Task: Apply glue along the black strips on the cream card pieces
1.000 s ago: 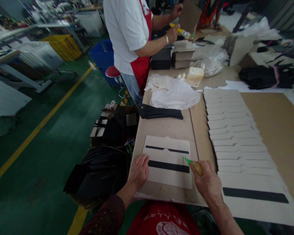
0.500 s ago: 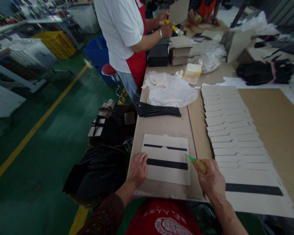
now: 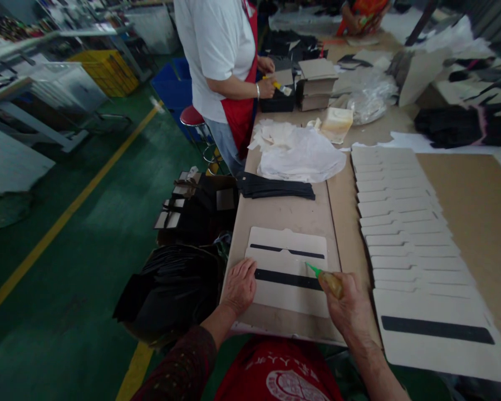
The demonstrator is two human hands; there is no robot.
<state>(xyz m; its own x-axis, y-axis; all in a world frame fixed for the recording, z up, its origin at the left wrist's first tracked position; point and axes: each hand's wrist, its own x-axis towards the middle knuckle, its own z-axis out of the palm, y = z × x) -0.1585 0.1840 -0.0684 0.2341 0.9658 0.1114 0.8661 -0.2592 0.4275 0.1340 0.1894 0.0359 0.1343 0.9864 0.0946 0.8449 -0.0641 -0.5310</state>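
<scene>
Two overlapping beige boards lie in front of me, the nearer board [image 3: 290,301] covering part of the farther board [image 3: 290,236]. Each carries a black strip; the nearer one's strip [image 3: 288,278] is wider. My left hand [image 3: 239,285] rests flat on the nearer board's left edge, fingers stretched out. In my right hand [image 3: 348,303] is a glue bottle [image 3: 330,284], amber-coloured with a green nozzle. Its tip points left, over the nearer board just above the strip. Whether the tip touches the board I cannot tell.
Overlapping beige boards [image 3: 417,262] run along the right. Beyond my boards lie black strips [image 3: 275,186] and crumpled white sheeting [image 3: 304,156]. A co-worker in a red apron [image 3: 237,120] holds a yellow-handled brush [image 3: 281,87]. Left of the table stands a box of black pieces [image 3: 171,295].
My right hand has moved the glue bottle leftward across the nearer board. My left hand stays on its edge. The co-worker has lowered the brush, and the view has shifted slightly.
</scene>
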